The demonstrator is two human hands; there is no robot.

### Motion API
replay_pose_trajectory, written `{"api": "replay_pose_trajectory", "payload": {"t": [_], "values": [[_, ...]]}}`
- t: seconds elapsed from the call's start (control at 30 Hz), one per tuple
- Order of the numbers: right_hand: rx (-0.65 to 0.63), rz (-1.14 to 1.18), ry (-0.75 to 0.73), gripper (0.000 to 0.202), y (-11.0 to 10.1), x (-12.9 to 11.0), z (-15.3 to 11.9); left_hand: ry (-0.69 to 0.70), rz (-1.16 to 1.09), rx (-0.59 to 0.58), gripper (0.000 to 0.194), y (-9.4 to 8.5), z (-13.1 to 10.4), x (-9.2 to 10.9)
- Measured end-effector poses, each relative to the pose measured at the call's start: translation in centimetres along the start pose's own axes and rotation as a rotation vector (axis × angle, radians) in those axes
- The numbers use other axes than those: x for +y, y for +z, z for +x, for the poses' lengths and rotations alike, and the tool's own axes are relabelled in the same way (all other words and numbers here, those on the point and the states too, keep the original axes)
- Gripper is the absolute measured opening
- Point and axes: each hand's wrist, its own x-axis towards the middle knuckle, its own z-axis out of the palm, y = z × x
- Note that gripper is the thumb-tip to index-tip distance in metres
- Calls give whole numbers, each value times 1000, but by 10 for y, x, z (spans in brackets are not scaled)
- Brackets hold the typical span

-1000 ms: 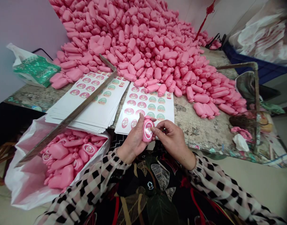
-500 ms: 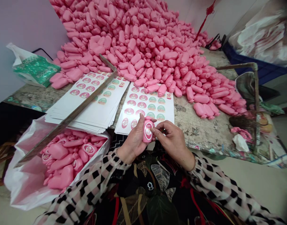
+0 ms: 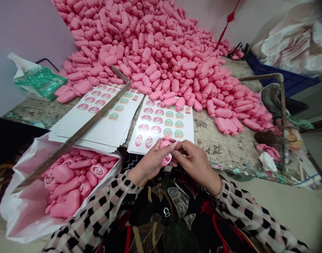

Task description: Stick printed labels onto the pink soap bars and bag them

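Observation:
A small pink plastic bottle (image 3: 165,161) with a white-edged oval label is held upright in my left hand (image 3: 150,160). The left thumb lies across its front and partly covers the label. Against the bottle's right side, the thumb and fingertips of my right hand (image 3: 195,160) are pinched together; whether they grip anything is hidden. Just beyond both hands, a white sheet of stickers (image 3: 161,142) lies at the table edge, with pink and green rounded stickers on it.
A large heap of pink bottles (image 3: 150,52) covers the back of the table (image 3: 210,140). Left of the sticker sheet lies a paper stack (image 3: 108,135), crossed by a metal bar (image 3: 79,131). An open white bag (image 3: 21,211) of bottles, several labelled, stands below at left.
My left thumb has moved over the front of the bottle, covering part of the label. My right fingertips have shifted from the label's front to the bottle's right side.

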Motion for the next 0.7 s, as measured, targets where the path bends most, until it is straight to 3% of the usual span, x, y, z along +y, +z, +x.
{"api": "replay_pose_trajectory", "payload": {"t": [0.27,0.37,0.43,0.5,0.57,0.7], "values": [[-65,-95,-28,18,-15,2,-8,17,277,-43,34,8,-5,-3],[117,-197,-2,18,-35,20,-6,62,258,-93,31,11,-10,5],[308,-244,125,21,-52,40,-5,85,211,-92,29,9,-13,9],[378,-103,280,26,-64,56,-6,78,161,-76,28,7,-15,8],[365,88,358,30,-64,57,-11,17,111,-79,30,6,-13,3],[186,544,355,39,-28,23,-21,-130,57,-122,44,15,-7,-16]]}}
